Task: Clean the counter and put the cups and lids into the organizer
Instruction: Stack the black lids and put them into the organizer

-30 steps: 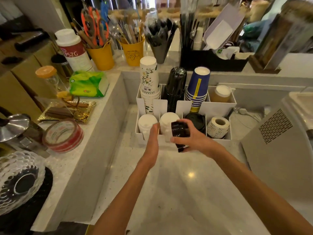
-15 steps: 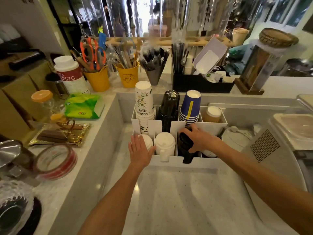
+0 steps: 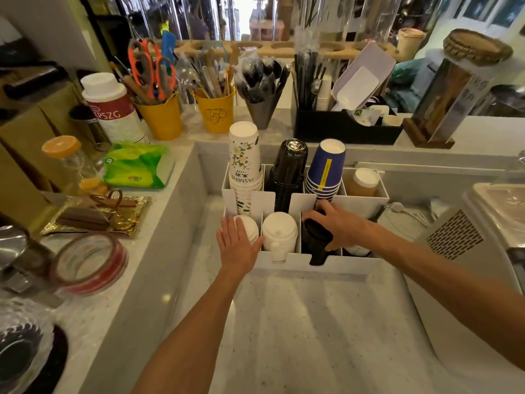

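Observation:
A white organizer (image 3: 318, 265) stands at the back of the lower counter. Its rear row holds white jasmine cups (image 3: 245, 160), black cups (image 3: 287, 169), blue cups (image 3: 325, 169) and a brown cup with a white lid (image 3: 363, 182). Two stacks of white lids (image 3: 279, 231) fill the front left slots. My right hand (image 3: 339, 224) grips a stack of black lids (image 3: 315, 241) inside the third front slot. My left hand (image 3: 237, 245) lies flat, fingers spread, against the organizer's front left corner, over the leftmost white lids.
A raised ledge on the left carries a tape roll (image 3: 89, 261), a gold tray (image 3: 96, 216), green wipes (image 3: 137, 166) and a white canister (image 3: 110, 109). Yellow buckets (image 3: 162, 116) with utensils stand behind. A grey machine (image 3: 466, 251) sits to the right.
My right hand carried the black lids from in front of the organizer into its third front slot. My left hand moved onto the front left corner. The view shifted closer.

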Available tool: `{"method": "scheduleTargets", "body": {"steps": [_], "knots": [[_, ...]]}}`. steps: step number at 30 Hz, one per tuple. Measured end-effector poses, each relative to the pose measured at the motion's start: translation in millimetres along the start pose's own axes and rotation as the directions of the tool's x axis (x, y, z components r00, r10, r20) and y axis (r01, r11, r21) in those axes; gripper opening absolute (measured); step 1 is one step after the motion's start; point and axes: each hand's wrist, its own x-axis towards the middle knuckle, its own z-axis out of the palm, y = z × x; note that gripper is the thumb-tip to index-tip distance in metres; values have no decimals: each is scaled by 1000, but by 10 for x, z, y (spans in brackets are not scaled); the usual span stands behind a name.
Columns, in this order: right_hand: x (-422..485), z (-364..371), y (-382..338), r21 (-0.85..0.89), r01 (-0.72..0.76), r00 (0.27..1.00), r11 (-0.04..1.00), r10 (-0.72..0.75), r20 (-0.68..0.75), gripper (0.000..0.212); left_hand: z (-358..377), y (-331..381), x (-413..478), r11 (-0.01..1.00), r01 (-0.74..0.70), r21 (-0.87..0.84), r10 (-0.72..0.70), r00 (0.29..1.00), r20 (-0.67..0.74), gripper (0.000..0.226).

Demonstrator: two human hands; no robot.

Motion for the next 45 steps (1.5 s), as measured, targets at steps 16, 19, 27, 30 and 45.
{"method": "scheduleTargets", "body": {"steps": [16, 19, 27, 30, 45], "knots": [[17, -65, 133, 223, -4, 996, 975, -17, 92, 96, -7, 5, -26, 1000, -13, 15, 13, 1000, -28, 91], [-2, -48, 56, 187, -66, 997, 980, 57, 57, 94, -17, 6, -28, 1000, -13, 6, 13, 1000, -28, 91], [-74, 95, -218, 107, -275, 955, 955, 284, -80, 91, -6, 2, -29, 1000, -11, 3, 11, 999, -33, 91], [-47, 99, -233, 111, -318, 941, 942, 327, -82, 90, 0, 6, -29, 1000, -14, 5, 14, 999, -40, 90], [89, 35, -418, 94, -523, 850, 847, 527, -26, 97, 4, 7, -36, 1000, -15, 26, 16, 999, -48, 91]]}}
